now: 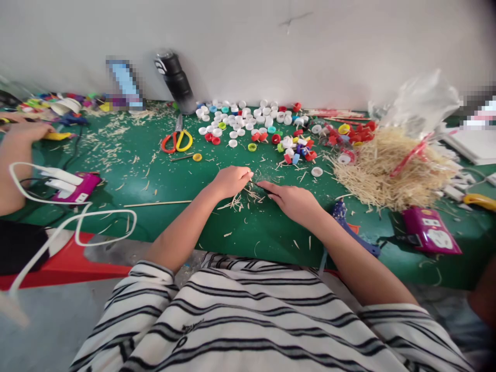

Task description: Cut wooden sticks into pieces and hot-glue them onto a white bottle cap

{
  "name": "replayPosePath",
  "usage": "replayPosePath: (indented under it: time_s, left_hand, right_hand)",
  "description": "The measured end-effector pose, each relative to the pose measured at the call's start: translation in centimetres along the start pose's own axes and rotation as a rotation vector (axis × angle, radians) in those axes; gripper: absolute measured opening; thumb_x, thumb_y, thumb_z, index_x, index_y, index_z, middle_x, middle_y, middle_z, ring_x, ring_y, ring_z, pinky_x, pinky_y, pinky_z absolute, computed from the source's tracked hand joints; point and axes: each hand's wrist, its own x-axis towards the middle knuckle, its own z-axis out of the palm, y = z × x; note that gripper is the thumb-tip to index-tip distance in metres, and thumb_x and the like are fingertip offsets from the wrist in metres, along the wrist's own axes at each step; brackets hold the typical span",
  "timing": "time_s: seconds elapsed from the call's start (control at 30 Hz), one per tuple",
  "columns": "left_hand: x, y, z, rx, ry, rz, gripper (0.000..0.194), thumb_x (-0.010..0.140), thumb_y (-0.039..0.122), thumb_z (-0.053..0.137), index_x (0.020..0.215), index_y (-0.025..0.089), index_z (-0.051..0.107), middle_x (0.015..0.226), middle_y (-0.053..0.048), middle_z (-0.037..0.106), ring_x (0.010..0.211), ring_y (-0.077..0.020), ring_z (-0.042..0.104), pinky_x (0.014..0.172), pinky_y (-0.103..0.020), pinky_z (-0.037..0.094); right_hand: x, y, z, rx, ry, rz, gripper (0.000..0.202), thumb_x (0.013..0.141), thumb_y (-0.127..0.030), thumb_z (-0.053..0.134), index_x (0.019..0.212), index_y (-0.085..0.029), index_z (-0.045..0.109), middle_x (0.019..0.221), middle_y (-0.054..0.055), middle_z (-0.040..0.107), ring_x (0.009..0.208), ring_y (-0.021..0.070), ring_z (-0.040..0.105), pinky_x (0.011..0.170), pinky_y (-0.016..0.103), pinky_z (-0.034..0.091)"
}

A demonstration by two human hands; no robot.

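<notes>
Right hand: grip narrow, fingers wrapped on a slim dark tool, forefinger laid along it. Left hand: grip closed, thumb and fingers pinched together; whatever it holds is too hidden to tell.

Handling (judged): tool looks light, stiff and thin, perhaps sharp at the end toward the left hand; best taken by the end inside the right palm, left fingertips kept off the tip. The thin stick looks very light, dry and brittle, likely to snap if bent; hold near the end being worked. Loose shavings could make the surface slippery.

Position: tool crosses the gap between the two hands, midway along the table and nearer its front edge than its back edge. Its far end meets or nearly meets the left fingertips; contact not resolved. Stick runs roughly parallel to the front edge, toward the table's left end, one end vanishing at the left forearm; whether it reaches the left grip, cannot tell. Shavings lie just below both hands.
</notes>
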Motion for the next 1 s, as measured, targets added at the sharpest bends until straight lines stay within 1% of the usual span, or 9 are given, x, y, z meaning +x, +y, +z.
replayPosePath:
  time_s: [0.1,0.2,0.3,0.43,0.53,0.63,0.73,0.83,1.0]
  left_hand:
    - [0.0,-0.1,0.1,-0.029,0.005,0.013,0.038,0.1,0.044,0.033,0.074,0.021,0.048,0.075,-0.004,0.062,0.068,-0.0177,0.053,0.06,-0.031,0.03]
    - [0.1,-0.2,0.1,-0.043,0.002,0.027,0.038,0.1,0.045,0.032,0.073,0.021,0.046,0.074,-0.003,0.061,0.068,-0.0176,0.052,0.061,-0.031,0.03]
    - [0.0,-0.6,0.1,-0.05,-0.005,0.023,0.039,0.1,0.046,0.032,0.075,0.021,0.049,0.075,-0.004,0.062,0.07,-0.0181,0.053,0.062,-0.031,0.03]
    - [-0.1,-0.7,0.1,-0.045,-0.015,-0.002,0.042,0.1,0.048,0.031,0.079,0.021,0.056,0.078,-0.005,0.065,0.071,-0.0186,0.055,0.063,-0.031,0.032]
    - [-0.2,-0.3,0.0,-0.021,-0.026,-0.013,0.043,0.1,0.046,0.031,0.085,0.02,0.06,0.085,-0.007,0.068,0.074,-0.0195,0.058,0.064,-0.031,0.033]
    - [-0.2,0.4,-0.1,0.027,-0.024,0.0,0.042,0.101,0.044,0.03,0.086,0.02,0.061,0.088,-0.009,0.069,0.076,-0.0206,0.058,0.064,-0.032,0.033]
    - [-0.3,0.8,-0.1,0.062,-0.012,0.012,0.041,0.101,0.043,0.03,0.085,0.02,0.06,0.085,-0.008,0.068,0.075,-0.0207,0.058,0.063,-0.032,0.031]
    - [-0.3,0.7,-0.1,0.07,-0.013,0.014,0.041,0.101,0.043,0.029,0.085,0.02,0.059,0.083,-0.008,0.068,0.074,-0.0204,0.058,0.062,-0.031,0.031]
    - [-0.4,0.6,-0.1,0.033,-0.038,0.058,0.041,0.102,0.045,0.029,0.09,0.021,0.061,0.089,-0.008,0.069,0.077,-0.0201,0.058,0.063,-0.031,0.032]
  right_hand:
    - [-0.1,0.0,-0.2,0.043,-0.023,-0.005,0.052,0.107,-0.037,0.034,0.158,-0.045,0.035,0.108,0.004,0.077,0.085,0.0248,0.071,0.065,0.03,0.043]
    - [-0.3,0.1,-0.3,0.072,-0.044,-0.008,0.052,0.107,-0.038,0.033,0.159,-0.044,0.034,0.11,0.005,0.077,0.085,0.0251,0.071,0.067,0.031,0.045]
    - [-0.6,0.4,0.0,0.083,-0.034,-0.017,0.052,0.107,-0.038,0.033,0.159,-0.044,0.034,0.112,0.005,0.076,0.086,0.0244,0.071,0.07,0.032,0.047]
    - [-1.0,0.7,0.1,0.081,-0.03,-0.007,0.051,0.107,-0.038,0.033,0.158,-0.043,0.036,0.102,0.005,0.077,0.081,0.0229,0.07,0.068,0.031,0.047]
    - [-1.1,0.4,-0.1,0.047,-0.028,0.009,0.051,0.107,-0.041,0.032,0.157,-0.042,0.038,0.098,0.005,0.077,0.079,0.023,0.07,0.066,0.03,0.046]
    - [-0.8,-0.1,-0.2,-0.003,-0.018,0.012,0.051,0.107,-0.04,0.032,0.158,-0.042,0.036,0.1,0.005,0.077,0.08,0.0232,0.07,0.065,0.03,0.044]
    - [-0.3,-0.5,-0.1,-0.032,-0.014,0.016,0.052,0.107,-0.038,0.032,0.158,-0.043,0.035,0.1,0.006,0.077,0.08,0.0236,0.07,0.062,0.029,0.042]
    - [-0.1,-0.6,0.0,-0.017,-0.011,0.021,0.052,0.106,-0.038,0.033,0.157,-0.045,0.036,0.1,0.006,0.076,0.081,0.0245,0.07,0.061,0.029,0.039]
    - [-0.3,-0.4,-0.1,0.018,-0.024,0.02,0.052,0.106,-0.037,0.033,0.158,-0.045,0.035,0.096,0.005,0.076,0.079,0.024,0.069,0.06,0.029,0.038]
